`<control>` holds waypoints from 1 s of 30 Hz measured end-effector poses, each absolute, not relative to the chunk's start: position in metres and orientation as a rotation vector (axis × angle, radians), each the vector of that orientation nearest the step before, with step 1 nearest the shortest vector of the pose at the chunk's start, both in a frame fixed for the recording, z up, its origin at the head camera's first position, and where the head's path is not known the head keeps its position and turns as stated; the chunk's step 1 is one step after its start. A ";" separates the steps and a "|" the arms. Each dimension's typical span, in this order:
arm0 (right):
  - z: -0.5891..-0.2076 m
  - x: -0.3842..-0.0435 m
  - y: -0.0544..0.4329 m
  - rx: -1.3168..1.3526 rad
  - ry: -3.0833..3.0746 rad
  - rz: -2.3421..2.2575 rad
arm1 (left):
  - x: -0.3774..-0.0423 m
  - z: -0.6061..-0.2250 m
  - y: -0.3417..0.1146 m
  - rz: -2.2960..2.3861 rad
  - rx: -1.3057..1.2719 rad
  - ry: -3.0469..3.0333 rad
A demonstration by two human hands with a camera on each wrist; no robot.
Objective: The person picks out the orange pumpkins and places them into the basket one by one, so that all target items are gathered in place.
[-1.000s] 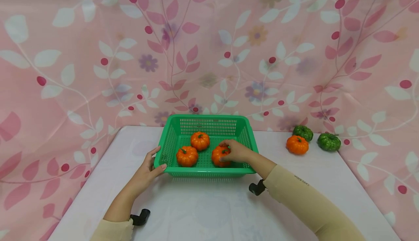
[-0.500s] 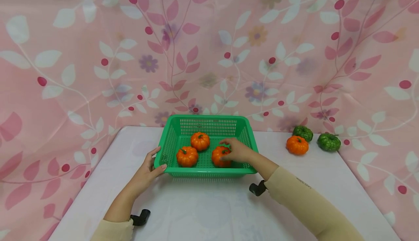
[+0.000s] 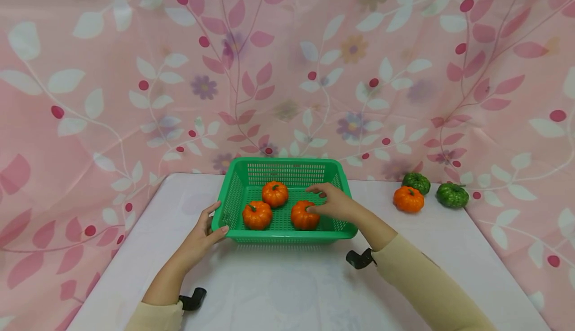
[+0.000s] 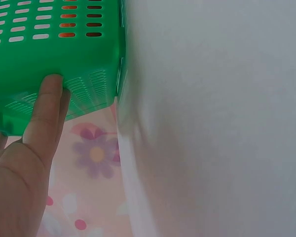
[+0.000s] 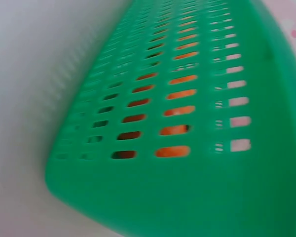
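Observation:
A green plastic basket (image 3: 283, 234) sits on the table with three small orange pumpkins inside. My left hand (image 3: 197, 243) holds its front left corner, thumb on the rim; the left wrist view shows fingers of that hand (image 4: 27, 158) against the perforated wall. Over the basket's right part, my right hand (image 3: 336, 205) is spread loosely, thumb tip right at the right-hand pumpkin (image 3: 304, 217). The other two are the front left pumpkin (image 3: 257, 216) and the rear pumpkin (image 3: 275, 194). Through the basket wall (image 5: 202, 182), orange shows in the right wrist view, where the right hand is hidden.
At the table's back right corner lie another orange pumpkin (image 3: 408, 200) and two green ones, a rear green pumpkin (image 3: 416, 183) and a right green pumpkin (image 3: 452, 195). A pink floral cloth (image 3: 287, 71) hangs behind the white-covered table (image 3: 287, 286).
My right hand has let go of the right-hand pumpkin, its fingers spreading and lifting off toward the right. The pumpkin stays in place in the basket; my left hand has not moved.

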State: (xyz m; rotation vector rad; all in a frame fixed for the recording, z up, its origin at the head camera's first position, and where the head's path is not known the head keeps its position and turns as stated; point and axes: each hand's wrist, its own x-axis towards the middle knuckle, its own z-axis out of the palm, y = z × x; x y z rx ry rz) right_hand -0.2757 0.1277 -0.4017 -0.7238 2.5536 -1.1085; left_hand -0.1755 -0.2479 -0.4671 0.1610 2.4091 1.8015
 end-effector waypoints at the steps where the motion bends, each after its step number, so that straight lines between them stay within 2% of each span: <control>1: -0.400 -0.275 0.129 -0.720 2.558 -1.108 | -0.175 -0.467 -0.248 1.797 0.160 2.414; 19: -0.367 -0.244 0.156 -0.793 2.683 -1.118 | -0.174 -0.464 -0.248 1.795 0.162 2.416; 30: -0.358 -0.226 0.175 -0.746 2.750 -1.158 | -0.173 -0.464 -0.247 1.797 0.167 2.409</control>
